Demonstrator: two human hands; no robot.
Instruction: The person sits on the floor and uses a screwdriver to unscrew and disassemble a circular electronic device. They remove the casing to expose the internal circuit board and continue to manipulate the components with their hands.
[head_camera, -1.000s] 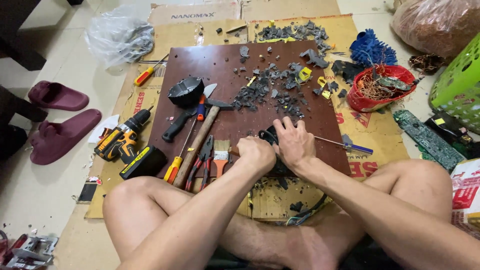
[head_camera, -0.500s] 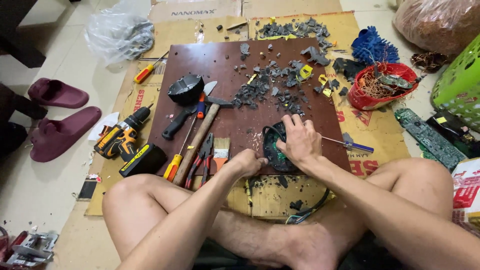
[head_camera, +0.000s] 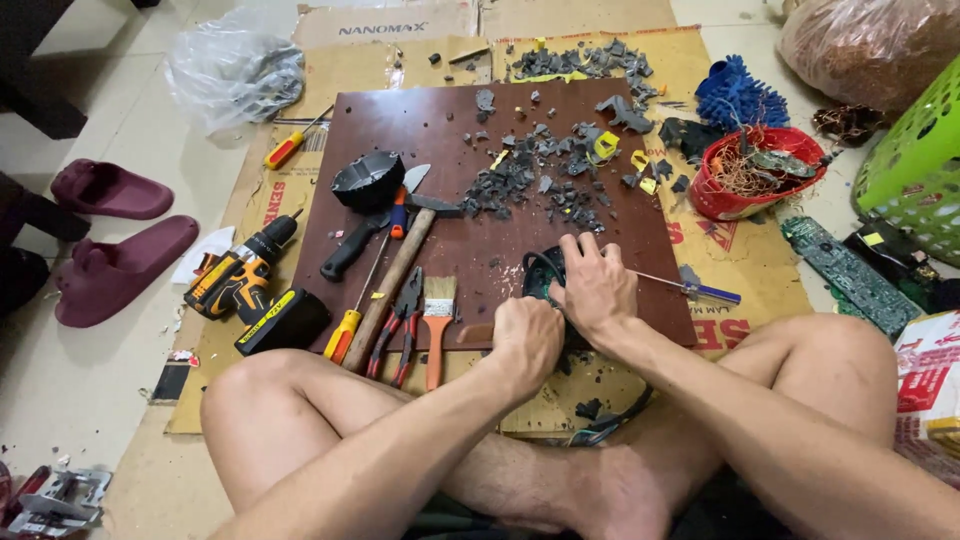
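Observation:
I sit on the floor with a brown board in front of my legs. My right hand presses down on a black plastic part with a green wire, at the board's near edge. My left hand is a closed fist just left of it, and a short brown handle sticks out of the fist. A thin screwdriver with a blue handle lies right of my right hand. A pile of broken dark plastic shards covers the middle of the board.
A hammer, pliers, a paintbrush and a yellow screwdriver lie left of my hands. An orange drill lies off the board. At right are a red bowl of wire, a green basket and a circuit board.
My left hand left the black part, reached left toward the tools, and is back beside it as a fist around a brown handle. My right hand stayed on the part.

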